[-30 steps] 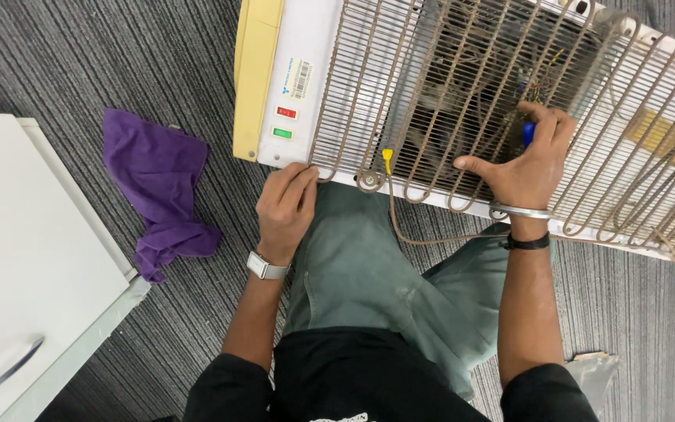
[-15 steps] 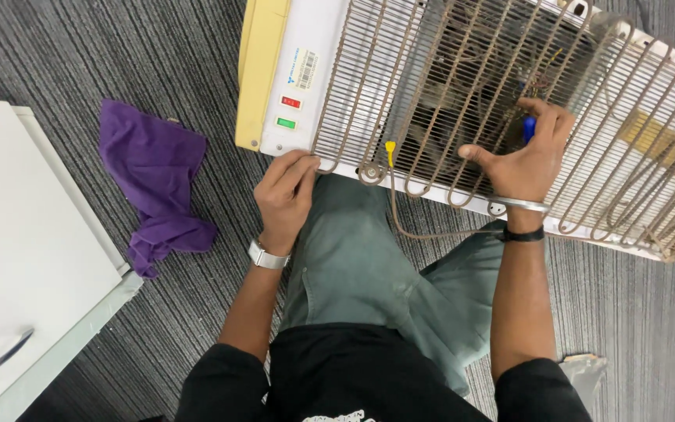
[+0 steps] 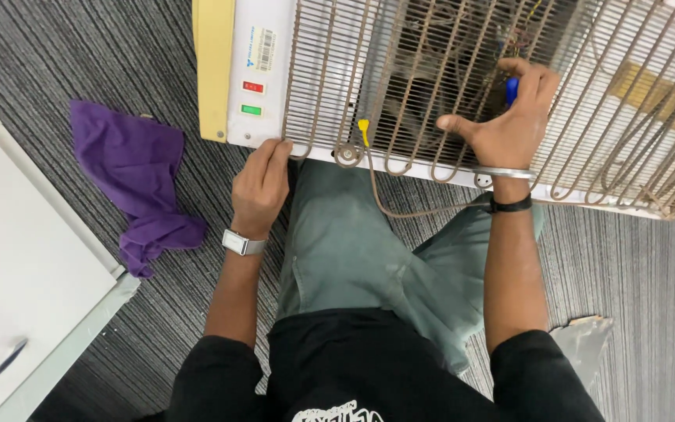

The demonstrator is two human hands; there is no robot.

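Note:
A white appliance (image 3: 263, 70) lies on its side on the carpet, its back facing up with a rusty wire condenser grille (image 3: 431, 70) over it. My left hand (image 3: 261, 187) rests on the appliance's near edge, fingers curled against the grille's lower left corner. My right hand (image 3: 505, 125) reaches onto the grille and grips a blue-handled tool (image 3: 512, 88) pushed through the wires. A thin copper tube (image 3: 388, 205) loops out below the edge, beside a small yellow tag (image 3: 364, 126).
A crumpled purple cloth (image 3: 138, 176) lies on the striped grey carpet to the left. A white panel or door (image 3: 17, 266) fills the lower left corner. My knees in green trousers (image 3: 353, 250) press against the appliance.
The view has shifted slightly; my right hand has moved a little higher on the grille with the blue tool. My left hand stays at the edge.

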